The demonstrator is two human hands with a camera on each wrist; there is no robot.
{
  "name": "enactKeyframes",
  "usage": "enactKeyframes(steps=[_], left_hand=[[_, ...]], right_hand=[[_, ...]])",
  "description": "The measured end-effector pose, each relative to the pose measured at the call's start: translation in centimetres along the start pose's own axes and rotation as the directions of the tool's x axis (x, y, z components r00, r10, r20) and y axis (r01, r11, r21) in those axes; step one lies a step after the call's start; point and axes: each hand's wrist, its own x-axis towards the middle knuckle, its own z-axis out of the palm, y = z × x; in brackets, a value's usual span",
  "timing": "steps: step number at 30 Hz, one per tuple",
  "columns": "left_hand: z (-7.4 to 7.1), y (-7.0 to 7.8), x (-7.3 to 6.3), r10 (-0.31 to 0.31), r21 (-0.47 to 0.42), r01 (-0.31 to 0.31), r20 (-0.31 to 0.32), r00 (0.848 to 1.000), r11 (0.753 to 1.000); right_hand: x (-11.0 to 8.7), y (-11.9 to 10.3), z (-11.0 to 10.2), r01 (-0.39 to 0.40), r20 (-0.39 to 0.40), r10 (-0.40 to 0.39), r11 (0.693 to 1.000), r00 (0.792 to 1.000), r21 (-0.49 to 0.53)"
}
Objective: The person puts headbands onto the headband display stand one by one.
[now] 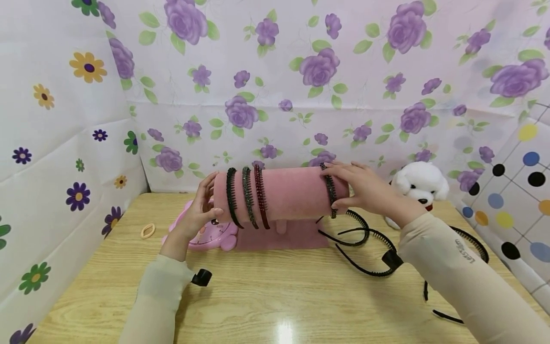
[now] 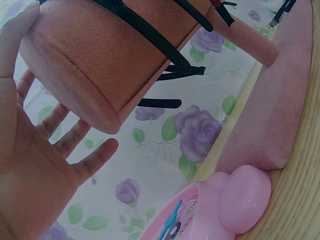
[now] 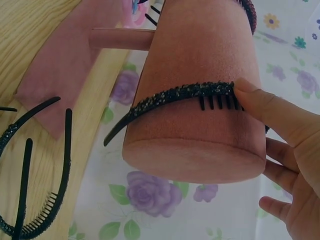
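Note:
A pink plush headband stand [image 1: 294, 193] has its padded cylinder lying sideways on a short post. Three headbands sit round its left part: a black one [image 1: 231, 196], a dark glittery one [image 1: 248, 197] and a red one [image 1: 259, 196]. At the cylinder's left end, my left hand [image 1: 199, 210] holds it with the thumb in front and the fingers spread behind. My right hand [image 1: 365, 188] pinches a black sequined headband [image 3: 185, 94] near the right end. In the right wrist view its thumb presses on the band, whose free tip sticks out beyond the cylinder.
Behind the left hand lies a pink clock [image 1: 212, 236]. A small beige hair tie [image 1: 148, 231] rests at the far left. Several black headbands [image 1: 365, 274] spread over the table [image 1: 258, 296] at right. A white toy dog [image 1: 420, 181] sits by the flowered backdrop.

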Motion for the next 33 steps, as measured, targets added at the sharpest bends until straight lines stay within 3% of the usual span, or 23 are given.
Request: enactKeyframes(steps=[7,19,33], left_hand=[[-0.1,-0.1,0.1,0.001,-0.003,-0.001,0.005,1.0,1.0],[-0.1,-0.1,0.2,0.002,0.004,-0.002,-0.004,1.0,1.0],[0.0,-0.2,0.1,0.003,-0.005,-0.003,0.0,1.0,1.0]], right_hand=[[0.5,-0.3,0.1,0.002,-0.027,-0.002,1.0,1.0,0.004],[1.8,-1.0,0.1,-0.047,0.061,0.045,0.998,0.997,0.034],[2.8,-1.9,0.1,-0.04,0.069,0.041,0.999,0.997,-0.008]])
